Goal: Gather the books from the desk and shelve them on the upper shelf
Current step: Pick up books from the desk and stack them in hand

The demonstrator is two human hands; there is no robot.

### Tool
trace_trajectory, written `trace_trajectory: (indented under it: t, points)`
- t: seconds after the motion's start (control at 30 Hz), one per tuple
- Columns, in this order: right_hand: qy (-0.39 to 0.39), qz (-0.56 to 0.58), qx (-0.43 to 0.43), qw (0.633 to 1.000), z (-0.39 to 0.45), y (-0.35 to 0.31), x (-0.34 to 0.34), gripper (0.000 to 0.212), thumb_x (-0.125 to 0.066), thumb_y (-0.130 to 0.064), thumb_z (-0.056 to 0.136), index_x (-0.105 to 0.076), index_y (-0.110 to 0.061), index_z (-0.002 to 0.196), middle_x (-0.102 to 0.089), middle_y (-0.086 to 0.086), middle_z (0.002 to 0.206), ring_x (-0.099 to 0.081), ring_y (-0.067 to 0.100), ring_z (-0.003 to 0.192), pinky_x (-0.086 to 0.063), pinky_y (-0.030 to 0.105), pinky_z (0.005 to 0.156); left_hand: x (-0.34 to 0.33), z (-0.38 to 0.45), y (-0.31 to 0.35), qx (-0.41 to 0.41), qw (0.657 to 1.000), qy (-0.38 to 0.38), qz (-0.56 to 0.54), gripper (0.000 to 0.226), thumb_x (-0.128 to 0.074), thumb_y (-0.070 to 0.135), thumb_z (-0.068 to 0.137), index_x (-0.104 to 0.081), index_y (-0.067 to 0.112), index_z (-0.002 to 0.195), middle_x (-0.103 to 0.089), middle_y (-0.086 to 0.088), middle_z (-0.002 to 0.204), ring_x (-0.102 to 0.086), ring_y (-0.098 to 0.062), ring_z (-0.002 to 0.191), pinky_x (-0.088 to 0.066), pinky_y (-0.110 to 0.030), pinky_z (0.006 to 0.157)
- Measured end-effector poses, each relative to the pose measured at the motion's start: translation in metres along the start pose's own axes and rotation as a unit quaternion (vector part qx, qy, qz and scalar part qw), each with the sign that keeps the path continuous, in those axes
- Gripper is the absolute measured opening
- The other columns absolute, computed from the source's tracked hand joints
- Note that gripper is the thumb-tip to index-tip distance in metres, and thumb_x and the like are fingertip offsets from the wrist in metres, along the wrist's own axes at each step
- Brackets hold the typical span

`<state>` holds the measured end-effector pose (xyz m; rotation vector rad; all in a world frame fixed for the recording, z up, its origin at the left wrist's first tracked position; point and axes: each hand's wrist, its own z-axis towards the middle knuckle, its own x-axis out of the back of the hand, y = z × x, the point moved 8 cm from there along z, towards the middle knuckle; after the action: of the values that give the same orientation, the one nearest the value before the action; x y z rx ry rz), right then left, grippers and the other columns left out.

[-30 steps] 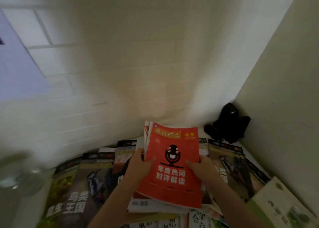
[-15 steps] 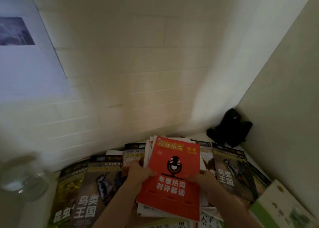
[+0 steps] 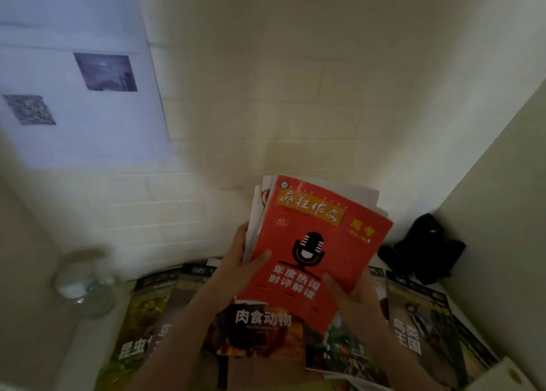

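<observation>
You hold a red paperback with a black microphone on its cover (image 3: 317, 242), topping a small stack, above the table (image 3: 85, 340). Your left hand (image 3: 240, 268) and right hand (image 3: 356, 297) grip its sides, fingers closed. Glossy nature magazines (image 3: 263, 331) cover the table below.

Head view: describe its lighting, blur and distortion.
Head view: dim, yellowish light; the glass jar at left is smeared by blur; the red book in both hands stays readable; wide-angle bending curves the wall tiles and the desk's edges.
</observation>
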<state>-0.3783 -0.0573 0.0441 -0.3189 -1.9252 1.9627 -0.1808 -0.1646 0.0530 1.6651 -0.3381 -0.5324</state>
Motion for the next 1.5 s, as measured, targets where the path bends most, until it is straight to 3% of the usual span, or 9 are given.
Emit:
trace_trajectory:
  t: [0.1,0.23,0.43,0.63,0.83,0.97,1.1,1.27,1.5]
  points:
    - [-0.001,-0.039,0.012,0.999,0.002,0.011,-0.014,0.054,-0.07,-0.019,0.084,-0.041,-0.025,0.13,-0.065,-0.001,0.117,-0.069,0.011,0.099,-0.058,0.024,0.069,0.007,-0.005,-0.017,-0.007,0.999,0.027,-0.03,0.052,-0.063,0.02,0.09,-0.036,0.037,0.13,-0.065,-0.004,0.118,-0.071,-0.024,0.096,-0.059,-0.041,0.073]
    - [-0.004,-0.04,-0.005,0.999,0.003,0.034,-0.017,0.067,-0.068,-0.056,0.077,-0.037,-0.033,0.131,-0.062,-0.002,0.12,-0.07,0.016,0.098,-0.061,0.04,0.074,0.01,-0.007,-0.041,-0.019,0.998,0.063,-0.013,0.063,-0.078,0.027,0.075,-0.041,0.049,0.121,-0.067,0.001,0.115,-0.07,-0.018,0.098,-0.06,-0.039,0.074]
    - [0.036,-0.045,0.016,0.998,0.003,0.039,-0.026,0.059,-0.063,-0.021,0.089,-0.03,-0.023,0.138,-0.057,-0.008,0.118,-0.066,-0.006,0.092,-0.056,0.018,0.063,0.009,-0.001,-0.048,-0.048,0.994,0.094,-0.001,0.075,-0.083,0.021,0.068,-0.04,0.04,0.126,-0.067,0.006,0.112,-0.07,-0.013,0.097,-0.059,-0.032,0.072]
    - [0.06,-0.025,0.029,0.997,-0.009,0.036,-0.035,0.053,-0.058,-0.009,0.092,-0.027,-0.025,0.133,-0.055,-0.011,0.112,-0.065,-0.007,0.09,-0.055,0.014,0.062,0.019,-0.002,-0.046,-0.058,0.994,0.092,0.014,0.06,-0.078,0.018,0.073,-0.046,0.036,0.12,-0.068,0.0,0.112,-0.07,-0.017,0.097,-0.059,-0.034,0.072]
    - [-0.016,-0.106,0.028,0.994,-0.018,0.044,-0.051,0.064,-0.057,-0.005,0.093,-0.018,-0.027,0.139,-0.052,-0.005,0.126,-0.062,-0.005,0.103,-0.055,0.015,0.075,0.036,-0.005,-0.075,-0.016,0.996,0.049,0.068,0.075,-0.081,0.025,0.072,-0.033,0.038,0.128,-0.061,-0.003,0.121,-0.065,-0.017,0.108,-0.059,-0.038,0.08]
    - [0.014,-0.119,0.021,0.993,-0.017,0.043,-0.049,0.062,-0.057,-0.006,0.093,-0.023,-0.037,0.134,-0.055,-0.007,0.125,-0.062,-0.004,0.103,-0.055,0.015,0.074,0.035,-0.004,-0.084,-0.022,0.996,0.041,0.076,0.072,-0.075,0.019,0.074,-0.032,0.027,0.133,-0.059,-0.005,0.123,-0.066,-0.014,0.105,-0.059,-0.033,0.077]
    - [0.027,-0.109,0.045,0.993,-0.016,0.015,-0.05,0.066,-0.062,-0.003,0.09,-0.028,-0.025,0.143,-0.06,-0.006,0.122,-0.066,0.0,0.099,-0.057,0.018,0.072,0.038,-0.018,-0.052,-0.06,0.994,0.072,0.055,0.064,-0.073,0.004,0.079,-0.039,0.036,0.122,-0.06,0.004,0.115,-0.068,-0.002,0.093,-0.057,-0.02,0.064]
    - [-0.02,-0.073,0.08,0.994,-0.026,-0.056,-0.08,0.058,-0.067,-0.012,0.088,-0.039,-0.024,0.138,-0.063,-0.005,0.118,-0.068,0.0,0.093,-0.056,0.016,0.065,0.07,-0.077,0.035,-0.148,0.975,0.156,0.048,0.077,-0.071,0.012,0.083,-0.03,0.037,0.143,-0.061,0.012,0.12,-0.069,-0.005,0.095,-0.058,-0.023,0.065]
    - [-0.156,-0.012,0.183,0.971,-0.081,-0.164,-0.185,0.059,-0.074,-0.017,0.08,-0.047,-0.029,0.132,-0.065,-0.019,0.106,-0.066,-0.008,0.088,-0.053,0.01,0.065,0.137,-0.236,0.142,-0.253,0.899,0.328,0.142,0.075,-0.071,0.013,0.083,-0.034,0.031,0.145,-0.064,0.011,0.12,-0.07,-0.008,0.095,-0.058,-0.023,0.07]
